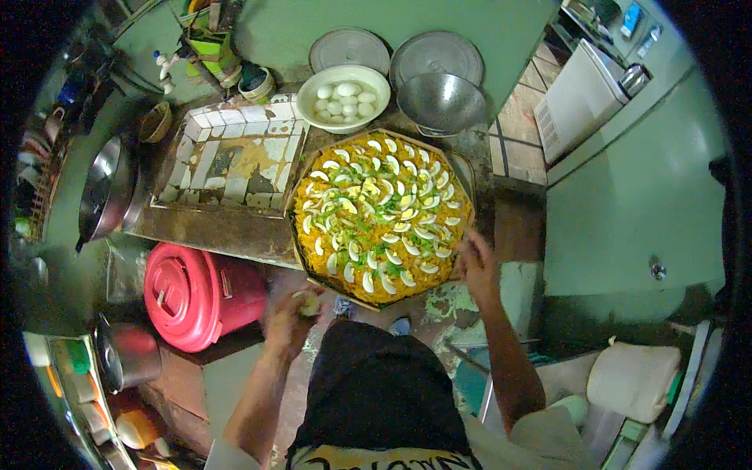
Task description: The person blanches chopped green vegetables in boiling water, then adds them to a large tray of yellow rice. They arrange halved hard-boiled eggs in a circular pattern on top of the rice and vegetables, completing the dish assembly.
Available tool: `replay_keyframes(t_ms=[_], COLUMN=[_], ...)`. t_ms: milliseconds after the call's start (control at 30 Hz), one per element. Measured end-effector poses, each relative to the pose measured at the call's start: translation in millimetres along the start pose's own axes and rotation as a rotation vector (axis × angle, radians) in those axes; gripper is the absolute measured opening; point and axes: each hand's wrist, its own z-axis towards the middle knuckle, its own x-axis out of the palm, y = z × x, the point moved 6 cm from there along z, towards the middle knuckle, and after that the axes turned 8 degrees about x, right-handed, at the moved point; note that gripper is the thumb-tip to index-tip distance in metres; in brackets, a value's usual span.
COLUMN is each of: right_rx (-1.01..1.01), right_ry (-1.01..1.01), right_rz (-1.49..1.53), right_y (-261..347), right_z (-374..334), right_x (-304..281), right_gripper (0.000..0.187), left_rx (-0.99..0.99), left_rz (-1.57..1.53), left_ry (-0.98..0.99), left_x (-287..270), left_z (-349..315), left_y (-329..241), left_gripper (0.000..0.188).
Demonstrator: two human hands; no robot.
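A large eight-sided tray is filled with yellow-orange noodles, topped with many boiled egg wedges and chopped green herbs. By its lower left edge is my left hand, blurred, with its fingers closed round a pale piece that looks like sliced boiled egg. At the tray's right edge my right hand has its fingers apart, and I see nothing in it. Behind the tray, a cream bowl holds whole peeled eggs in liquid.
A metal colander and two round lids stand behind. Left of the tray is a worn tiled sink. A red lidded bucket sits lower left, a dark wok hangs far left, and a green door is right.
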Motion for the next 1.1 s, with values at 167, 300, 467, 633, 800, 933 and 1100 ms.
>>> replay_keyframes(t_ms=[167,300,467,633,800,933,1100], right_rx=[-0.274,-0.108,-0.039,0.013,0.021,0.147,0.426], right_ry=[0.032,0.110,-0.033,-0.131,-0.264,-0.278,-0.233], right_rz=[-0.114,-0.182,-0.184,-0.066,0.010,0.229,0.554], right_y=[33.0,57.5,78.0,61.4,44.0,35.0,34.0], right_z=[-89.5,-116.9,-108.8,-107.8,-97.1,-77.0,-83.9], right_x=[81.9,129.7,181.8,222.4,249.2,261.4,262.1], right_gripper=[0.028,0.022,0.024,0.027,0.028,0.030,0.031], left_rx=[0.012,-0.057,-0.198,-0.116,-0.383,-0.407,-0.325], left_rz=[0.067,0.214,0.304,0.616,0.368,0.470,0.719], left_ry=[0.222,0.283,0.314,0.578,0.487,0.587,0.679], left_x=[78.0,88.3,66.4,56.6,57.6,74.4,81.9], left_z=[45.6,83.4,117.8,139.2,169.3,190.5,193.6], left_y=[-4.4,-9.0,-32.6,-62.1,-67.1,-62.5,-58.5], left_gripper=[0.035,0.036,0.032,0.028,0.030,0.030,0.031])
